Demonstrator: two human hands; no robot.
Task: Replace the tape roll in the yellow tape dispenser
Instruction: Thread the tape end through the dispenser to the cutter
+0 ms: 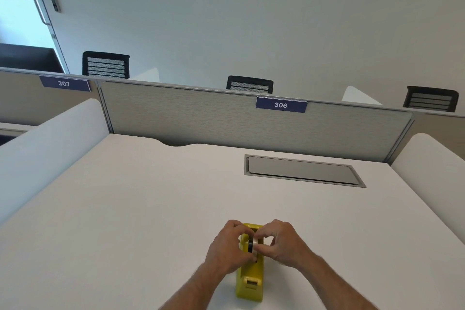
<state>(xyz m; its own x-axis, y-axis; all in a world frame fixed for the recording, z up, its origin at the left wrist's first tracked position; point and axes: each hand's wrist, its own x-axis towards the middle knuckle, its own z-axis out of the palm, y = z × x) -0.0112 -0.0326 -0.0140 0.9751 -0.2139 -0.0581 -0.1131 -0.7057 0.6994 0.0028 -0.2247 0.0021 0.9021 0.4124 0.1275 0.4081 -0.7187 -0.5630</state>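
Yellow plastic tape dispenser [249, 282], long and narrow, sits on the near middle of the plain white desk [151, 209], its cutter end toward you and its roll bay at the far end, under your hands.

From the head camera, the only view, your left hand [226, 246] is curled against the dispenser's left side, thumb and fingers closed on the clear tape roll with its dark hub [252, 245]. Your right hand [283, 241] meets it from the other side, thumb and forefinger pinched on the roll's right face, the other fingers loosely bent and holding nothing. Both hands grip the same roll, which stands upright in or just above the bay; you cannot tell from here whether the hub is seated in its slots.

Going by that, you are at the roll-in-the-bay step, either lifting a roll out or lowering one in; which it is does not show. No second roll lies in sight. Your next move calls for keeping the roll upright and its hub square to the side walls, with the base steady on the desk.

Around you, the desk is bare except for a grey metal cable hatch [302, 170] set flush at the far right. A grey fabric partition [201, 113] closes the back, bearing a blue plate numbered 306 [281, 104]. White curved side screens flank the desk, and black mesh chair backs [105, 65] rise beyond against a pale wall.
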